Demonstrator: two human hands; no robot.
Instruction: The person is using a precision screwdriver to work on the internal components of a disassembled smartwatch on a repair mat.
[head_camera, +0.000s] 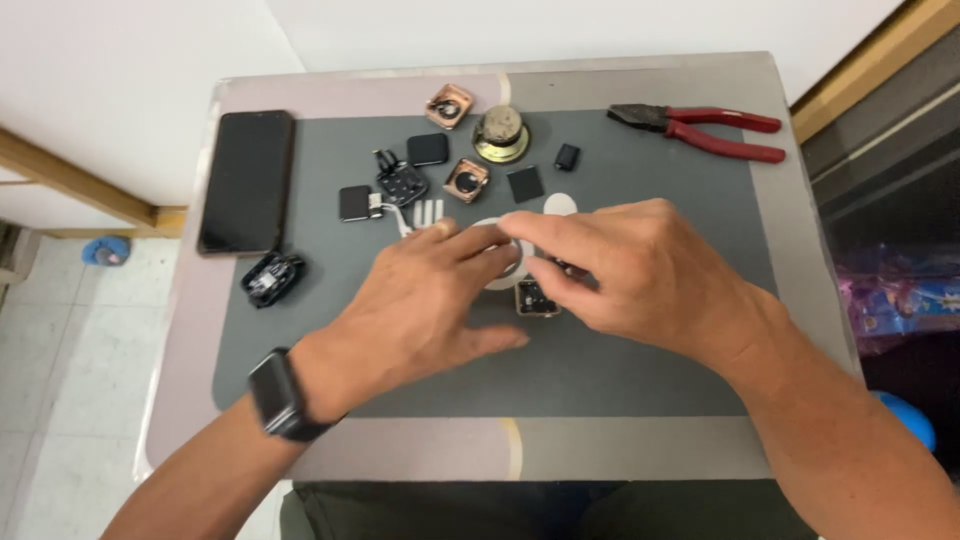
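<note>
At the frame's centre, the left hand (425, 300) and right hand (620, 270) pinch together on a flat white round disc (503, 270) above the dark grey worktop mat (640, 370); red-handled pliers (705, 130) lie upper right.

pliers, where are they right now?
In the head view the red-handled pliers lie at the far right corner of the grey mat, beyond the right hand, untouched, with a small black block to their left.
</note>
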